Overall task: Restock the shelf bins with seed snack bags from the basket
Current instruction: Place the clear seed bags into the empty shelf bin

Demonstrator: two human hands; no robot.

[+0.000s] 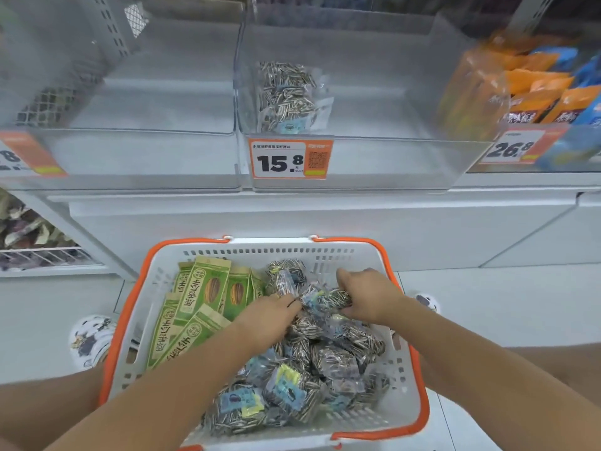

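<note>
A white basket (325, 252) with an orange rim sits on the floor below the shelf. Its right side holds several clear bags of striped seeds (341, 359); its left side holds several green seed bags (201, 291). My left hand (270, 320) and my right hand (367, 296) are both down in the basket, gripping one clear seed bag (322, 299) between them. Up on the shelf, the middle clear bin (374, 157) holds a few clear seed bags (286, 96) at its left. The left bin (146, 157) looks bare.
A price tag reading 15.8 (289, 159) hangs on the middle bin's front. Orange and blue snack bags (546, 89) fill the bin at right. A lower wire shelf with dark packets (35, 236) is at left. My patterned shoes (89, 340) flank the basket.
</note>
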